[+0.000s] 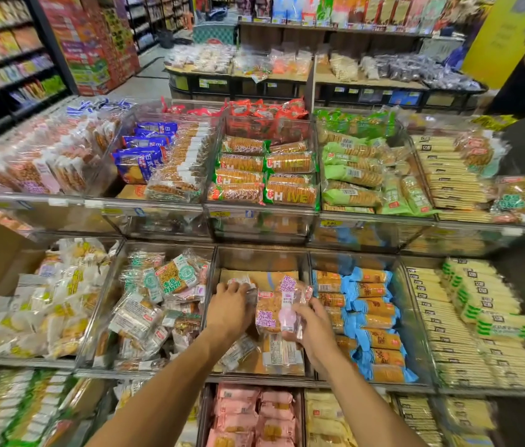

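My right hand [314, 322] grips a few pink cracker packets [272, 312] above the middle bin [256, 259]. My left hand [228, 306] curls over a loose packet [238, 281] at its far left. I judge the bin barely half stocked, with bare cardboard at the far end.

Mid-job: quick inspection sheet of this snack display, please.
Surface: tiered display of clear bins; work is in the middle bin, partly filled, cardboard liner showing.
Job's things: snack packets with pink and purple labels, held between both hands.
Clutter: loose packets lying flat at the bin's front.
Grips: left hand curled over the stack's left end; right hand pinches its right end.
Cables: nothing seen.
Surroundings: blue biscuit packs in the right-hand bin; stocked aisle shelves far left.
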The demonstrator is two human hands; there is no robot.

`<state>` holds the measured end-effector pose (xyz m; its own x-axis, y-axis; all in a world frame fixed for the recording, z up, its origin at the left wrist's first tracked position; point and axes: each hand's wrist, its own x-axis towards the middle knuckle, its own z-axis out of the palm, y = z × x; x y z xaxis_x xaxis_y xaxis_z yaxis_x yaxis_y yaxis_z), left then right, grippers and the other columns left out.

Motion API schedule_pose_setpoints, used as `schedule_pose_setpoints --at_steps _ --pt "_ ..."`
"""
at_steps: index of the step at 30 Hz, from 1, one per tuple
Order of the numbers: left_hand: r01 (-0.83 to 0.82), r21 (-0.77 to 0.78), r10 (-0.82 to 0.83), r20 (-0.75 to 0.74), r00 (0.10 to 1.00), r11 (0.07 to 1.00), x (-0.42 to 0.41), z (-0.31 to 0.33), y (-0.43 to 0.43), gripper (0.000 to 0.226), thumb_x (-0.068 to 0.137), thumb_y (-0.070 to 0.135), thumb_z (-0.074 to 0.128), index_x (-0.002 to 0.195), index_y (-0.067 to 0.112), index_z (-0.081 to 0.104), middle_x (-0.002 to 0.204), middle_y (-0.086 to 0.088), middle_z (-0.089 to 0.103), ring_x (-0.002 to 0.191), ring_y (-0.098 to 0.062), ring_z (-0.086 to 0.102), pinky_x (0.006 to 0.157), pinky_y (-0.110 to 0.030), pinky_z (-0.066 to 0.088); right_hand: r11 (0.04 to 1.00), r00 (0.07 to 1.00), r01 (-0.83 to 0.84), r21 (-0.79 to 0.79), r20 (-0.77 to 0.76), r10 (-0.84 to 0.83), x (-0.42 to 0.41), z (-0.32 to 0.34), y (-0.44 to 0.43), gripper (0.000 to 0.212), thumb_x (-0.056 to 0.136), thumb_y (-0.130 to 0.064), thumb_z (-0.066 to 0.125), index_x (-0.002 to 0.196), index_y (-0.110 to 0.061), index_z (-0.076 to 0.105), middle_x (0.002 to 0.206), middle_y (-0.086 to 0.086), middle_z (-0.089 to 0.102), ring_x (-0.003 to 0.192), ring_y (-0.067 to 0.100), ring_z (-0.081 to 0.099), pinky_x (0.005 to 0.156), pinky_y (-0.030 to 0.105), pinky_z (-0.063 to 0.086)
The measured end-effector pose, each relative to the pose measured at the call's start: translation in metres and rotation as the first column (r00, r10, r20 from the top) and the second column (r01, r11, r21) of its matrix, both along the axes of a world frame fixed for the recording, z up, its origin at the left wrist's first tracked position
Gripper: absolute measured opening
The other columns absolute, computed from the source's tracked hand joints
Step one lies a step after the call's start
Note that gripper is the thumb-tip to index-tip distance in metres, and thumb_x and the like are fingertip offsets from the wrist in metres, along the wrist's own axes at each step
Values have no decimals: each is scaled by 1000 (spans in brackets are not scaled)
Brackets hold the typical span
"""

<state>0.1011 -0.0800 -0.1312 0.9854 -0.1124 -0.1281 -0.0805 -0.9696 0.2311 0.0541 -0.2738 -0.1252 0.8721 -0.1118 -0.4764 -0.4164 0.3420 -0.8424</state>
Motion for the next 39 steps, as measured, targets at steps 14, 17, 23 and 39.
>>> schedule_pose_setpoints --at_steps 14,17,23,39 --pt "-288 -380 196 -262 945 879 4 17 15 60 95 26 76 142 5 44 134 -11 63 116 -31 66 92 -30 52 937 991 126 326 2 -134 6 3 -16 47 94 -28 76 132 -6 60 133 18 66 110 47 70 51 30 57" --pt "-353 -500 217 -311 925 791 4 11 18 54 96 18 75 140 10 44 127 -6 65 112 -24 66 96 -37 56 930 990 136 342 -7 -143 11 -1 -17 42 95 -25 75 131 -6 61 139 19 62 118 52 66 54 33 59" --pt "-434 -776 227 -370 901 458 -5 12 9 105 89 -2 78 166 19 10 153 -2 46 127 -24 58 79 -29 63 953 997 67 294 26 -78 11 -2 -18 46 87 -30 77 126 -8 67 137 24 64 124 52 62 58 35 60" --pt "-263 -34 262 -44 964 964 -39 1 4 80 108 27 53 161 0 1 95 -9 69 74 -21 70 63 -34 60 977 996 29 209 71 -44 4 6 -16 29 102 -21 65 127 -8 63 115 16 76 96 30 75 66 34 62"
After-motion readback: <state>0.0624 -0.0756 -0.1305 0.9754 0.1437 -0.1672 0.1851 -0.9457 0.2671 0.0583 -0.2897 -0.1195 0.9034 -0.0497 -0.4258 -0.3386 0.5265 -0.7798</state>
